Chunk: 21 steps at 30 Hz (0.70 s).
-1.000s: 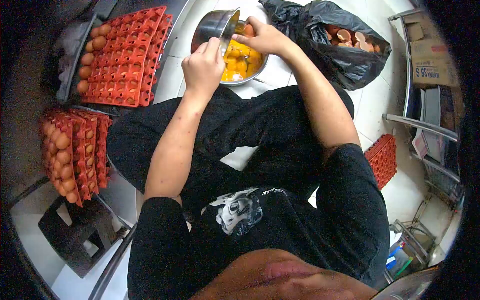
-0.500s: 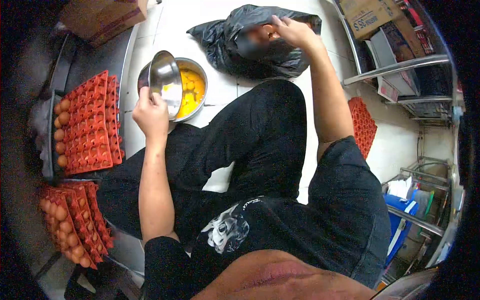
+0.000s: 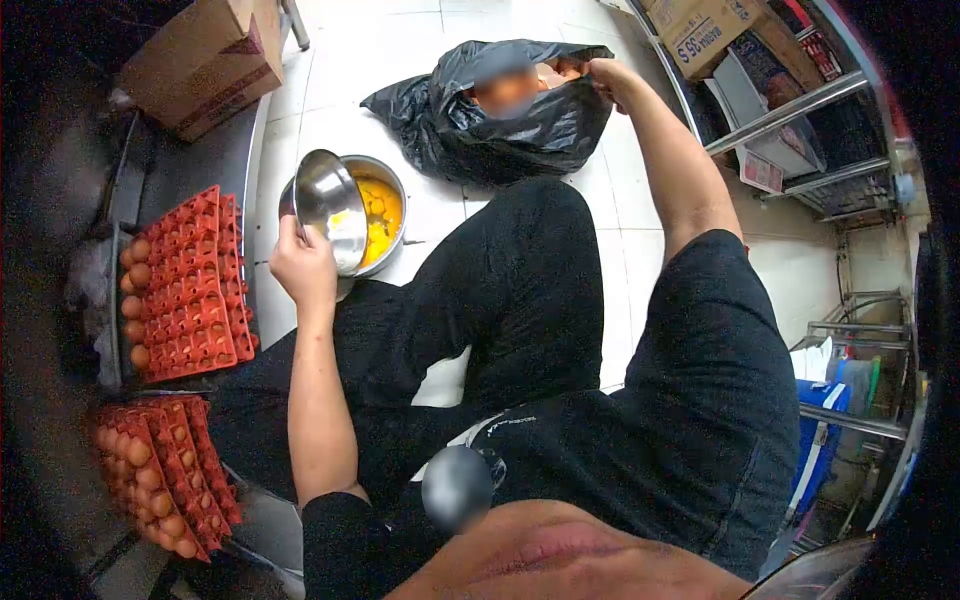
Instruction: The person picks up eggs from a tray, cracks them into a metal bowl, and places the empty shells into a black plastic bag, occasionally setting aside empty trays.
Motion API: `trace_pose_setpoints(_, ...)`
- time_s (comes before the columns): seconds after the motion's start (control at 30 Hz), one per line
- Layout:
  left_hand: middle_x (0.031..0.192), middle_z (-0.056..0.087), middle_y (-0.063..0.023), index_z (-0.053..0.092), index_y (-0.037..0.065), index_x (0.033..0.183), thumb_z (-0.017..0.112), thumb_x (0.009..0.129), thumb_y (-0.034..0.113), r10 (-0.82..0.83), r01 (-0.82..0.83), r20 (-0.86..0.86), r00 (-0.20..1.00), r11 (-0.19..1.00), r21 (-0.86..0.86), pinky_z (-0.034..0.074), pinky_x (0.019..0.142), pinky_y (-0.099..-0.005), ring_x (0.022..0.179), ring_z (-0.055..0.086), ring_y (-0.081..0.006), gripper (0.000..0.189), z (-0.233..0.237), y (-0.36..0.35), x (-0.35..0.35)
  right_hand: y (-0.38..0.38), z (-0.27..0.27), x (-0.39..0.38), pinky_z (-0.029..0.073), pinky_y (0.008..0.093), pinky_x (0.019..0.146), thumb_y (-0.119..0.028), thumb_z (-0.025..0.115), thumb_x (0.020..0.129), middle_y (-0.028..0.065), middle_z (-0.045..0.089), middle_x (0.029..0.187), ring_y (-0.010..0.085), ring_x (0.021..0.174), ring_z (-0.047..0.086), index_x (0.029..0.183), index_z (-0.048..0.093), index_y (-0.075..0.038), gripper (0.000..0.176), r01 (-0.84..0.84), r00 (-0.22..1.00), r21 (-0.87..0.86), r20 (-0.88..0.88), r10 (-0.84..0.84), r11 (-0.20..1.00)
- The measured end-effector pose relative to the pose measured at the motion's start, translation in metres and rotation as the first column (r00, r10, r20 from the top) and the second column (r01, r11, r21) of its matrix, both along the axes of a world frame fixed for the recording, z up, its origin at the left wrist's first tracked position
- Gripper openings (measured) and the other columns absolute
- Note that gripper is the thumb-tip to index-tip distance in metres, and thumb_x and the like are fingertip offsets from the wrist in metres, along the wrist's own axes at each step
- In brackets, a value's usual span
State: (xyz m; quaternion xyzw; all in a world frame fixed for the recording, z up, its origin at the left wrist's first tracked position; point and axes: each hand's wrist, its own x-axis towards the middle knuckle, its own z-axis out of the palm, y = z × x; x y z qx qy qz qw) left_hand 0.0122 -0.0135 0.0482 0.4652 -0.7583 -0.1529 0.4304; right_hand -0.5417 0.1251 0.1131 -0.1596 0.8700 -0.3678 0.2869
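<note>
My left hand (image 3: 303, 265) grips the rim of a steel bowl (image 3: 330, 195), which is tilted on its side. That bowl overlaps the left part of a larger steel pot (image 3: 401, 230) on the floor. Raw egg yolks and whites (image 3: 380, 210) lie in the pot. At the far right my right hand (image 3: 610, 83) is closed on the edge of a black plastic bag (image 3: 540, 140); its fingertips are partly hidden. Brown eggshells (image 3: 560, 70) show in the bag's mouth, part of which is blurred.
Stacked red egg trays (image 3: 190, 290) stand at the left, with brown eggs (image 3: 135, 305) beside them. More trays filled with eggs (image 3: 150, 480) sit nearer me. A cardboard box (image 3: 205, 70) is at the back left. Metal shelving (image 3: 790, 110) runs along the right.
My right hand has moved from over the bag's mouth to its right edge and closed there. My left hand keeps the bowl tilted by the pot. The view has shifted, so the scene sits lower.
</note>
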Motion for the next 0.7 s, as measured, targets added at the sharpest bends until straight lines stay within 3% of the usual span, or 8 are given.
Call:
trace_pose_setpoints(0.1, 0.065, 0.058, -0.0219, 0.061, 0.0, 0.088, 0.058, 0.091, 0.007, -0.001, 0.001, -0.026, 1.0, 1.0, -0.005, 0.047, 0.055, -0.0434, 0.054, 0.061, -0.0356, 0.008, -0.005, -0.002, 0.004, -0.007, -0.036, -0.046, 0.043, 0.0372, 0.073, -0.063, 0.057, 0.09, 0.0016, 0.064, 0.1, 0.0166, 0.084, 0.057, 0.109, 0.065, -0.017, 0.051, -0.237, 0.971, -0.057, 0.009, 0.238, 0.97)
trace_pose_setpoints(0.17, 0.064, 0.057, -0.0215, 0.058, -0.001, 0.085, 0.058, 0.09, 0.006, -0.002, 0.002, -0.005, 1.0, 1.0, 0.002, 0.046, 0.055, -0.0449, 0.054, 0.06, -0.0368, 0.008, 0.002, 0.002, 0.002, 0.017, -0.035, -0.028, 0.045, 0.041, 0.079, -0.06, 0.064, 0.087, 0.0019, 0.067, 0.112, 0.0184, 0.095, 0.061, 0.109, 0.067, -0.018, 0.047, -0.067, 0.994, 0.165, -0.078, 0.08, 0.984)
trace_pose_setpoints(0.2, 0.064, 0.057, -0.0215, 0.058, -0.001, 0.085, 0.058, 0.09, 0.006, -0.003, 0.003, -0.008, 1.0, 1.0, -0.002, 0.046, 0.055, -0.0449, 0.054, 0.06, -0.0368, 0.008, 0.002, 0.003, 0.0, 0.006, -0.066, -0.076, 0.044, 0.0423, 0.078, -0.056, 0.069, 0.085, 0.002, 0.067, 0.104, 0.0172, 0.092, 0.06, 0.109, 0.066, -0.017, 0.046, -0.122, 0.992, 0.449, 0.087, 0.093, 0.885)
trace_pose_setpoints(0.3, 0.063, 0.059, -0.0209, 0.055, 0.002, 0.082, 0.06, 0.088, 0.004, 0.004, -0.007, -0.038, 0.999, 0.998, -0.057, 0.047, 0.056, -0.0502, 0.059, 0.063, -0.0412, 0.007, 0.005, 0.003, 0.0, -0.004, -0.03, -0.063, 0.045, 0.0413, 0.07, -0.046, 0.074, 0.083, 0.0037, 0.065, 0.089, 0.0151, 0.079, 0.059, 0.102, 0.068, -0.014, 0.038, 0.136, 0.988, 0.2, -0.094, -0.119, 0.97)
trace_pose_setpoints(0.37, 0.063, 0.059, -0.0205, 0.056, 0.002, 0.083, 0.061, 0.088, 0.003, 0.009, -0.009, -0.022, 1.0, 1.0, 0.009, 0.047, 0.056, -0.0492, 0.058, 0.064, -0.0399, 0.007, 0.007, 0.003, 0.002, -0.012, -0.021, -0.071, 0.054, 0.0417, 0.069, -0.017, 0.058, 0.082, 0.0201, 0.074, 0.089, 0.0273, 0.077, 0.071, 0.099, 0.073, 0.0, 0.029, 0.171, 0.828, -0.398, -0.437, -0.35, 0.901)
trace_pose_setpoints(0.43, 0.063, 0.06, -0.0199, 0.056, 0.002, 0.084, 0.061, 0.088, 0.003, 0.022, -0.022, -0.04, 0.999, 1.0, -0.012, 0.047, 0.056, -0.0487, 0.058, 0.064, -0.0392, 0.006, 0.005, -0.001, 0.001, -0.005, -0.032, -0.076, 0.056, 0.0415, 0.073, -0.015, 0.056, 0.081, 0.023, 0.073, 0.089, 0.0283, 0.08, 0.072, 0.099, 0.074, 0.0, 0.03, -0.069, 0.805, -0.062, -0.593, 0.019, 0.996)
trace_pose_setpoints(0.5, 0.063, 0.06, -0.02, 0.056, 0.002, 0.084, 0.062, 0.088, 0.003, 0.0, 0.001, -0.061, 0.998, 1.0, 0.02, 0.047, 0.056, -0.0489, 0.058, 0.064, -0.0393, 0.007, 0.009, 0.002, 0.0, 0.007, -0.049, -0.087, 0.055, 0.045, 0.088, -0.018, 0.057, 0.082, 0.0261, 0.074, 0.098, 0.0363, 0.099, 0.074, 0.097, 0.075, -0.003, 0.028, -0.066, 0.804, 0.127, -0.581, 0.128, 0.99)
trace_pose_setpoints(0.7, 0.063, 0.06, -0.0217, 0.054, 0.003, 0.081, 0.059, 0.088, 0.005, 0.001, 0.0, -0.037, 0.999, 0.999, 0.033, 0.048, 0.057, -0.0512, 0.059, 0.064, -0.0424, 0.009, 0.003, 0.003, 0.001, 0.009, -0.007, -0.034, 0.053, 0.0419, 0.084, -0.024, 0.058, 0.083, 0.0196, 0.073, 0.088, 0.036, 0.088, 0.071, 0.094, 0.071, -0.007, 0.024, -0.069, 0.739, -0.033, -0.674, 0.029, 0.997)
